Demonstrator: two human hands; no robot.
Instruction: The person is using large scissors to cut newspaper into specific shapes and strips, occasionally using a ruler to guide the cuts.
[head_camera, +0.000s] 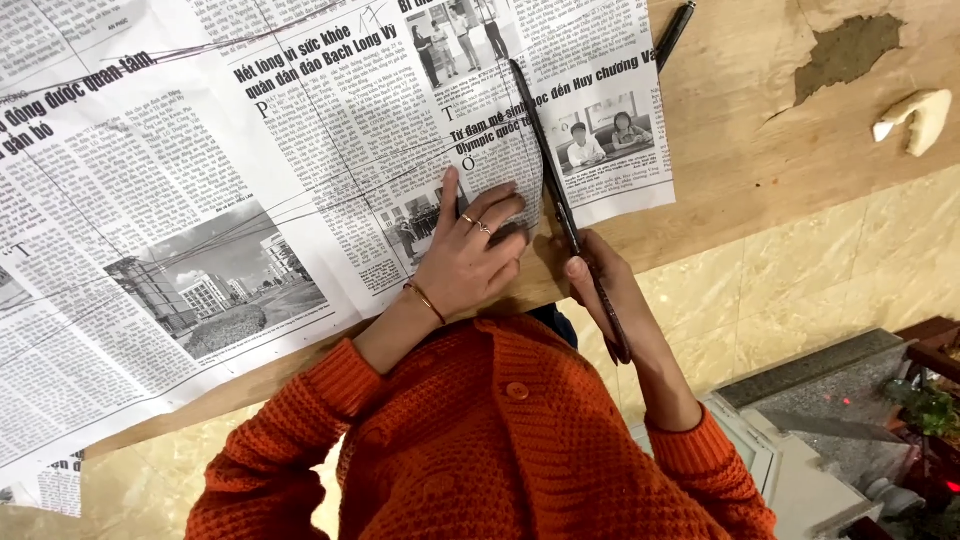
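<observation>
Your left hand (468, 255) lies open, pinning newspaper (250, 200), while your right hand (600, 290) grips scissors (560, 200) that are partway through the cut.

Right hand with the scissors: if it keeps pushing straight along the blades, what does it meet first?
More of the newspaper. The right hand points the scissors up the sheet, so the blades would run through a printed photo toward its far edge. A dark pen lies beyond, slightly right.

No packages, labels, signs or screens in view.
</observation>
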